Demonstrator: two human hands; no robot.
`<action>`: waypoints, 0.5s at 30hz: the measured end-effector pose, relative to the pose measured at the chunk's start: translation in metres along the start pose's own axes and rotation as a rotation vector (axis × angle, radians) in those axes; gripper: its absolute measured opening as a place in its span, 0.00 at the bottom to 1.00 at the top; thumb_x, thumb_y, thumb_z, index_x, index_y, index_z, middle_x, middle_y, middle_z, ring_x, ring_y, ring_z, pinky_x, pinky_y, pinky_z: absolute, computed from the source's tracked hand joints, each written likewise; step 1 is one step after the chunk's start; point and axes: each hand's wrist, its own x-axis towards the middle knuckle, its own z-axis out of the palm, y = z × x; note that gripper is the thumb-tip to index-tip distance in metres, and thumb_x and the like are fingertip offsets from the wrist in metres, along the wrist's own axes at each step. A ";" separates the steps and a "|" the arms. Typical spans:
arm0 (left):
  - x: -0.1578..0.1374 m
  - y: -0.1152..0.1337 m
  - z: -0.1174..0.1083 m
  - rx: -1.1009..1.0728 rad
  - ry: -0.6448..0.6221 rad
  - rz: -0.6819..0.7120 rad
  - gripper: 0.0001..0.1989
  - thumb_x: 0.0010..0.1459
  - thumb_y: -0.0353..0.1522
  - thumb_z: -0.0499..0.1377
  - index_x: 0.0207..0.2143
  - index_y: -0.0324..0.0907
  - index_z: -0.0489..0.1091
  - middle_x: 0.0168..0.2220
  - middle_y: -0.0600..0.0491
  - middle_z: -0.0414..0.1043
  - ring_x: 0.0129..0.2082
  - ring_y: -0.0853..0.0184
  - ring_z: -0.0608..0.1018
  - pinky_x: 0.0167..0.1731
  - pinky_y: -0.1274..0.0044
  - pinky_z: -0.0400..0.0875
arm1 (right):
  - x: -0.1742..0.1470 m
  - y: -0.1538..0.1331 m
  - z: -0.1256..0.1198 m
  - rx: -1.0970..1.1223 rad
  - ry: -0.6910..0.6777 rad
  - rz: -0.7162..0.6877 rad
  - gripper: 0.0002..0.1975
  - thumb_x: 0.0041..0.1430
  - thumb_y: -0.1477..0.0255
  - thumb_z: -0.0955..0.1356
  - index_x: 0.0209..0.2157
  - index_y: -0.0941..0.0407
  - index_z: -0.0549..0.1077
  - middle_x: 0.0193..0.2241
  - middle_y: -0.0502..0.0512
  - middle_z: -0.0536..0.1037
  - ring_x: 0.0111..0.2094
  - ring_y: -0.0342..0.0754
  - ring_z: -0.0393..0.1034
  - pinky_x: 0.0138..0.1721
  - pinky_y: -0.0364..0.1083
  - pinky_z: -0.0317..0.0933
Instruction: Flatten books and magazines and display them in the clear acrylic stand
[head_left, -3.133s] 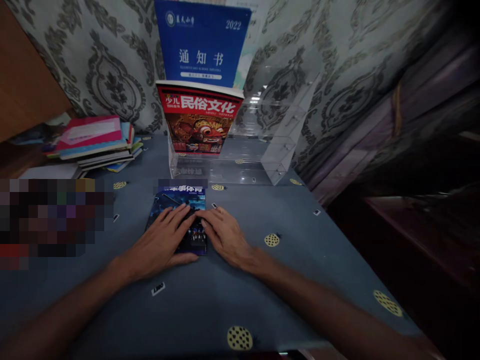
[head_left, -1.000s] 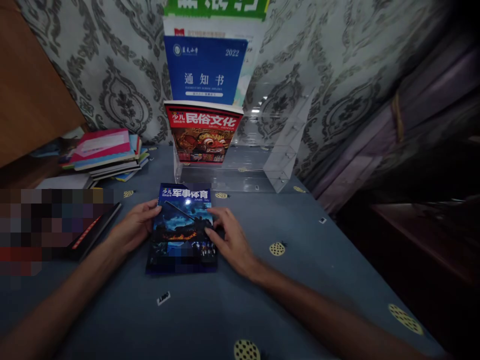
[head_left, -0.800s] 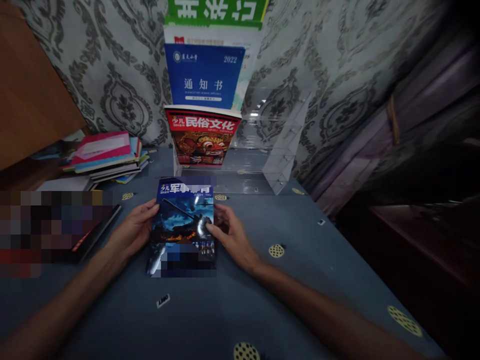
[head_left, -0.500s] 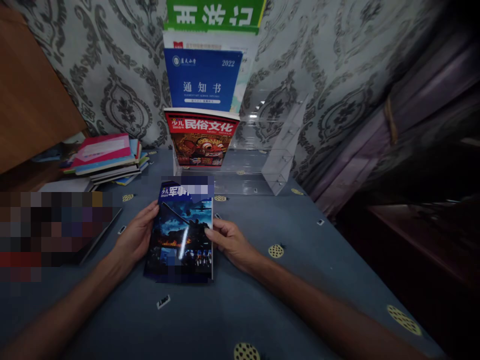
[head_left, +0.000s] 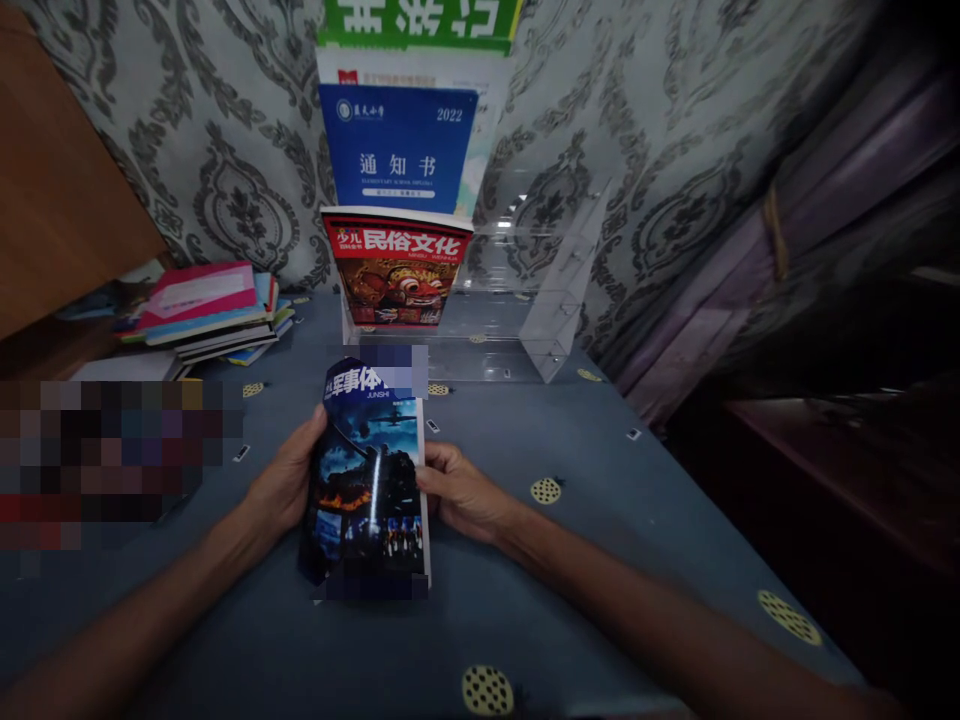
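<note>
A dark blue book (head_left: 367, 465) with a tank and flames on its glossy cover is held between my two hands above the table. My left hand (head_left: 289, 475) grips its left edge, fingers hidden behind it. On the right edge, my right hand (head_left: 457, 490) pinches the book with the thumb near the front. The cover bows slightly, and blurred blocks mask parts of its top and bottom. Behind it, a clear tiered rack (head_left: 551, 300) bears a red book (head_left: 401, 275), a blue booklet (head_left: 397, 145) and a green-topped book (head_left: 420, 25) on its left side.
A stack of books (head_left: 202, 310) lies at the back left beside a brown wooden panel (head_left: 67, 170). A pixelated patch covers something at the left. The blue tablecloth (head_left: 600, 580) has pineapple prints. A purple curtain (head_left: 720, 270) hangs at the right.
The book has turned a little and come slightly lower and closer, its cover now more bowed. Both hands keep hold of it. The whole view has shifted slightly.
</note>
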 end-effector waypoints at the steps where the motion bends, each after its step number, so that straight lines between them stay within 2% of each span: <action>1: -0.001 -0.001 0.000 0.003 -0.014 0.027 0.17 0.51 0.44 0.70 0.36 0.41 0.78 0.33 0.52 0.83 0.34 0.60 0.84 0.35 0.73 0.81 | 0.000 0.000 0.000 0.007 0.001 0.000 0.22 0.44 0.56 0.79 0.39 0.53 0.81 0.34 0.52 0.82 0.32 0.46 0.75 0.38 0.49 0.72; 4: -0.002 -0.001 -0.001 0.032 -0.041 0.109 0.18 0.43 0.40 0.75 0.34 0.42 0.77 0.30 0.55 0.82 0.31 0.63 0.83 0.32 0.77 0.80 | 0.001 0.002 -0.001 0.041 0.002 -0.001 0.22 0.43 0.55 0.80 0.38 0.53 0.81 0.33 0.50 0.81 0.32 0.45 0.75 0.39 0.49 0.71; 9: -0.002 0.000 -0.003 0.095 -0.049 0.140 0.18 0.43 0.38 0.74 0.36 0.43 0.76 0.28 0.56 0.81 0.32 0.61 0.84 0.31 0.77 0.79 | 0.000 0.005 -0.002 0.036 0.013 0.023 0.24 0.42 0.52 0.79 0.35 0.54 0.80 0.29 0.49 0.80 0.29 0.43 0.73 0.36 0.46 0.70; 15: -0.004 0.000 0.003 0.111 -0.019 0.173 0.23 0.39 0.39 0.76 0.37 0.40 0.75 0.30 0.53 0.82 0.30 0.63 0.83 0.31 0.78 0.79 | 0.001 0.008 -0.003 -0.010 0.019 0.002 0.25 0.47 0.48 0.76 0.37 0.54 0.78 0.26 0.48 0.78 0.27 0.43 0.72 0.32 0.45 0.69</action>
